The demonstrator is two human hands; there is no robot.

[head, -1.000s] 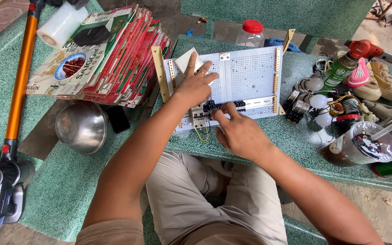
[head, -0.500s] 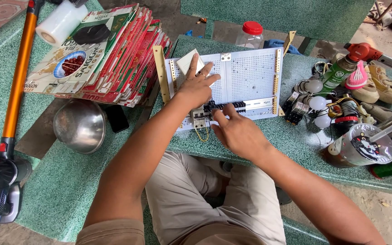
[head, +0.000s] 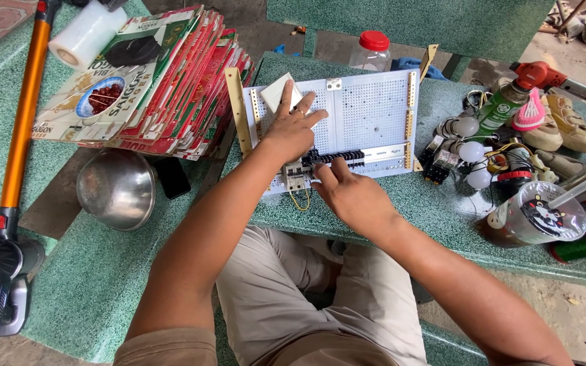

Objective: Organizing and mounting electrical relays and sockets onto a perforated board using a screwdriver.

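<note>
- The left hand (head: 291,127) lies flat and spread on a white perforated metal mounting panel (head: 367,112), fingers open, gripping nothing, just pressing down.
- The right hand (head: 347,193) sits at about 5 o'clock from it, fingers curled, tips touching the black row of terminal blocks (head: 337,157) along the panel's lower edge; can't tell if it's pinching anything.
- A small grey circuit breaker (head: 294,175) sits between the two hands.
- A white square switch plate (head: 279,95) pokes out at 12 o'clock from the left hand.
- Out at 9 o'clock: a stack of red and green flattened cartons (head: 171,88), with a steel bowl (head: 116,190) below.
- At 3 o'clock: white round light bulbs (head: 473,150) and a plastic cup with a bear lid (head: 537,217).
</note>
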